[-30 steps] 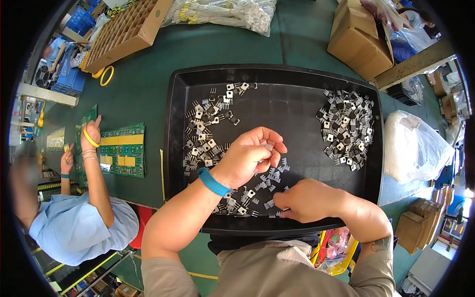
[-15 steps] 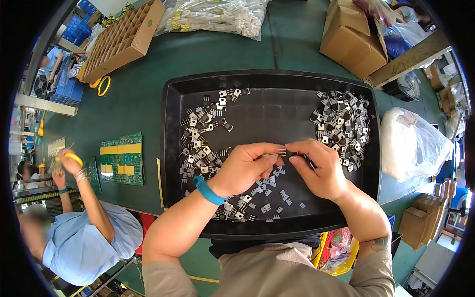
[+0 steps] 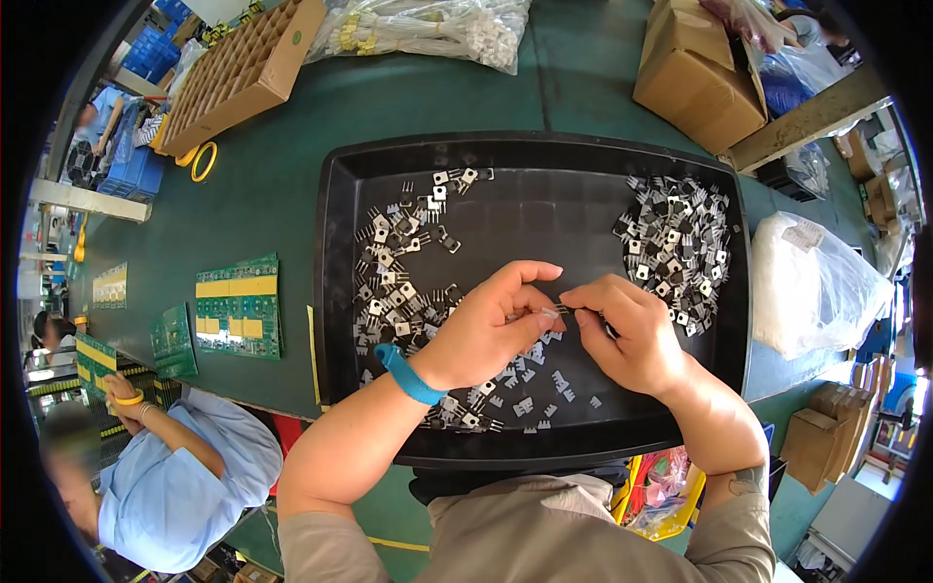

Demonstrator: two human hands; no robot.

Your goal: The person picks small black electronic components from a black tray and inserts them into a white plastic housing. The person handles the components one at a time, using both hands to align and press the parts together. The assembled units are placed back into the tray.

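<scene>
Both of my hands meet above a black tray point(image 3: 539, 146). My right hand point(image 3: 632, 335) pinches a transistor, its thin metal legs point(image 3: 563, 308) pointing left and its body mostly hidden by my fingers. Thumb and a bent finger of my left hand point(image 3: 486, 335) close on a small grey comb-shaped plastic piece, right beside those legs; the left index finger is stretched out above. Whether legs and piece touch, I cannot tell. Loose grey comb pieces point(image 3: 559, 382) lie below my hands. Transistors are heaped at the tray's right point(image 3: 675, 255) and strewn along its left point(image 3: 387, 282).
Green circuit boards point(image 3: 238, 309) lie left of the tray, near a co-worker in blue point(image 3: 190, 476) who holds another board point(image 3: 94, 364). A divided carton point(image 3: 243, 83), bagged cables point(image 3: 418, 34) and a cardboard box point(image 3: 700, 78) stand behind. A white bag point(image 3: 816, 287) sits right.
My left index finger has lifted away from the transistor's legs, and my left thumb now brings the grey piece beside them. The co-worker has drawn back from the table, now holding a board.
</scene>
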